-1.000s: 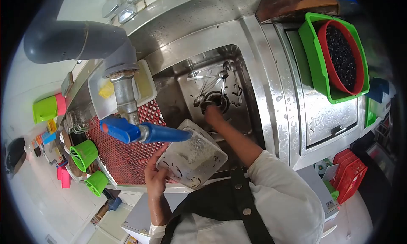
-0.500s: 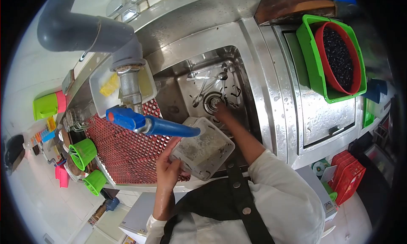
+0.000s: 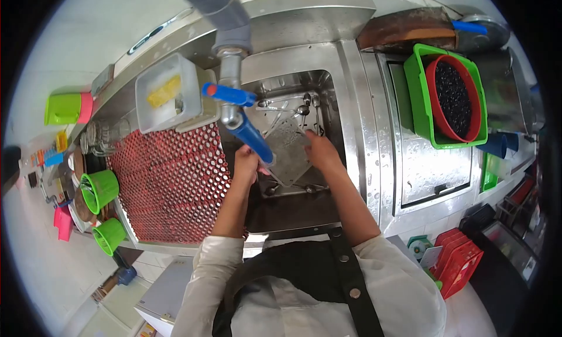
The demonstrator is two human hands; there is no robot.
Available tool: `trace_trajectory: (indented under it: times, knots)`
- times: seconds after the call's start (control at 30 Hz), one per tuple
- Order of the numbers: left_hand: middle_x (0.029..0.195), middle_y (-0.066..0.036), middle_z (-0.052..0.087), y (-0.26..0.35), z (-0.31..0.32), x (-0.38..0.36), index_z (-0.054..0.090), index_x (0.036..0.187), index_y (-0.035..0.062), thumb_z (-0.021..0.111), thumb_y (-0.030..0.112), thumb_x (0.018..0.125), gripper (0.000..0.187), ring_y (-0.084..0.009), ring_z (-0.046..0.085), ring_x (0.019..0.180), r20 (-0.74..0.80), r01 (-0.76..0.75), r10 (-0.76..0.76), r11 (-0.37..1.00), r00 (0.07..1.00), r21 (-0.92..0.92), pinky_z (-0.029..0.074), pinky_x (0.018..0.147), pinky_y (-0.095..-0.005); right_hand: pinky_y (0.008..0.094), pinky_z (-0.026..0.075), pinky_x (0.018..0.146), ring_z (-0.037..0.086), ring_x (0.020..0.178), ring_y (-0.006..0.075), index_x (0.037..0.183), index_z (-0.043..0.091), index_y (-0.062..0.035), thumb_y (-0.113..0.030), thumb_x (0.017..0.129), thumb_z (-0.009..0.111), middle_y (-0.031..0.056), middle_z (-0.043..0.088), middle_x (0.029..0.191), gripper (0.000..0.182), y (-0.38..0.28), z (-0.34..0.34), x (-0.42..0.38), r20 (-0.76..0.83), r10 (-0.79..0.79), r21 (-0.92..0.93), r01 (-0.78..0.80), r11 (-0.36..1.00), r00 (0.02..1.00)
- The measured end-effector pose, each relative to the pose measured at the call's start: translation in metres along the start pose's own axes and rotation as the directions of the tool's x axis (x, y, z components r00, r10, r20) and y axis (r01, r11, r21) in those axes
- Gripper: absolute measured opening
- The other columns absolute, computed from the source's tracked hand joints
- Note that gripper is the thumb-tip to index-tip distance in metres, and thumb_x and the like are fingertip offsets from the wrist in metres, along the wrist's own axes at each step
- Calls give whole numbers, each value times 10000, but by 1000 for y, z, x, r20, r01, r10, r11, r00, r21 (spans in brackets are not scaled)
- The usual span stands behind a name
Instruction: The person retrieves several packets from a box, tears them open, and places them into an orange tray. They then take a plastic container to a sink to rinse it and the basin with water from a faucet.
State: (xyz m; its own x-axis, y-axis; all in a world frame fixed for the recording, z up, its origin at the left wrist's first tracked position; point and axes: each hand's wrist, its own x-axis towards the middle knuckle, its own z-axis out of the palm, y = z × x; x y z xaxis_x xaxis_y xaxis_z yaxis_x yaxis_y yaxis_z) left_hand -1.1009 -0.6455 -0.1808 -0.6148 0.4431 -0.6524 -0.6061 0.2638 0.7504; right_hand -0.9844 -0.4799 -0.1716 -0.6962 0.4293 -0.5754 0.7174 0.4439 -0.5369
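Inside the metal sink (image 3: 263,211) is a clear plastic container (image 3: 290,152), below the blue tap hose (image 3: 252,139). My left hand (image 3: 249,164) grips its left side near the hose's mouth, and my right hand (image 3: 321,149) grips its right edge. Bits of water and dark specks show in the container. Several spoons (image 3: 302,110) lie on the sink floor around it, some partly hidden by it. The drain is covered by the container.
A red perforated mat (image 3: 170,185) lies left of the sink, with a white tub (image 3: 167,100) holding a yellow sponge behind it. Right of the sink, a red basin (image 3: 430,85) of dark pieces sits in a green tub (image 3: 414,97). Green baskets (image 3: 102,190) are at far left.
My right hand has left the drain area and now grips the container. The container has moved right and deeper into the sink, with my left hand still on it. The view has shifted.
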Motion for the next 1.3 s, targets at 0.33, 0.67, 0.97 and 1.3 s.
trace_trajectory:
  times: [0.33,0.67,0.97,1.3]
  knots:
    - [858,-147,544,-149,-14,20,448,1052,-43,521,54,768,309,-245,563,747,-139,351,-343,935,929,38,509,662,-347,392,482,710,587,803,356,822,609,-7,-61,745,458,219,596,839,178,-68,23,6,-20,-259,-279,244,929,966]
    - [832,-190,521,-167,11,21,300,1140,-152,367,-12,768,403,-36,470,502,857,918,-337,78,391,-388,413,337,-125,385,506,634,616,716,319,681,612,-26,-133,650,599,179,614,765,113,-106,52,36,12,-290,-752,200,628,957]
    - [1122,-315,434,-151,21,1,296,1168,-74,337,-60,633,537,-36,348,395,915,929,-274,-139,296,-342,392,294,-113,381,503,646,609,770,301,792,612,-65,-207,670,584,127,548,1018,190,-91,66,19,-123,-267,-750,87,655,956]
    - [986,-223,504,-161,26,-15,395,1043,-78,367,-33,668,379,-43,389,408,948,966,-221,-73,227,-249,374,281,-105,401,463,663,576,786,320,874,604,-39,-268,705,586,135,550,1005,285,-86,58,-35,-154,-500,-734,240,635,853]
